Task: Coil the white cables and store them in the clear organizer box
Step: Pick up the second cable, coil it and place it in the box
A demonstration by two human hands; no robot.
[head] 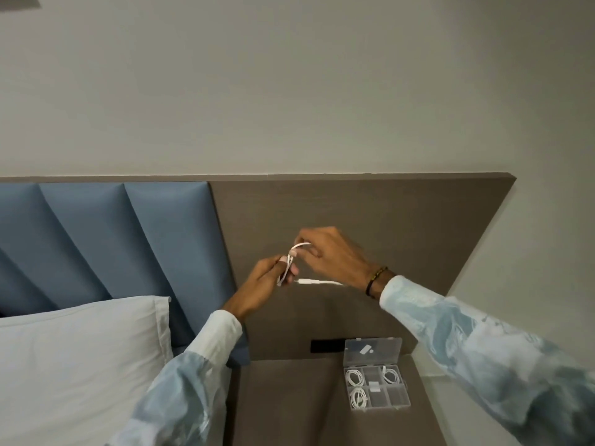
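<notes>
Both my hands are raised in front of the brown headboard panel, holding one white cable (290,259). My left hand (264,281) pinches several loops of it. My right hand (331,252) grips the upper loop, and a loose end with a plug (318,282) sticks out to the right below it. The clear organizer box (375,375) stands open on the nightstand at the lower right, well below my hands. Three coiled white cables (354,378) lie in separate compartments of it, and its lid leans back against the panel.
The brown nightstand top (289,400) holds the box. A black socket strip (326,346) sits in the panel to the left of the box. A white pillow (80,355) and a blue padded headboard (128,239) fill the left side.
</notes>
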